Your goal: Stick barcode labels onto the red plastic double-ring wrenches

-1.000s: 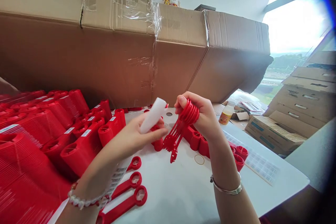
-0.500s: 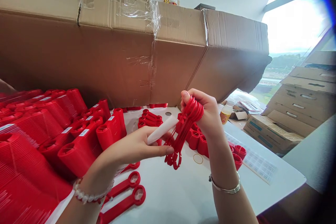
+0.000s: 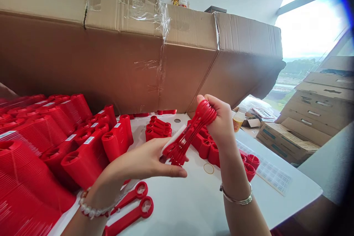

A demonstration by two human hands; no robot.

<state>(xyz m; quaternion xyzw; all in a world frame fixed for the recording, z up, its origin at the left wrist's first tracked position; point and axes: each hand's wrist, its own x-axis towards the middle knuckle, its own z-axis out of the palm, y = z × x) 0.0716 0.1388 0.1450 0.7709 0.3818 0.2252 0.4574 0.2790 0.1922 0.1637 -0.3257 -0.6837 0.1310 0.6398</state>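
Fingers of the right hand (image 3: 219,123) curl closed around the ring ends of a bundle of red plastic ring-handled strips (image 3: 190,136), held up above the white table (image 3: 177,206). The left hand (image 3: 143,160) sits at the bundle's lower end, its fingers loosely curved, with a white plastic piece (image 3: 173,140) lying against the red strips. Loose red strips (image 3: 128,218) lie on the table beneath the left wrist, and a small stack of strips (image 3: 158,129) lies beyond the hands. Ribbed red stacks (image 3: 83,158) with white labels crowd the left side. A rubber band (image 3: 208,168) lies near red cups (image 3: 212,153), beside a label sheet (image 3: 267,171). Cardboard cartons (image 3: 124,51) rise behind.
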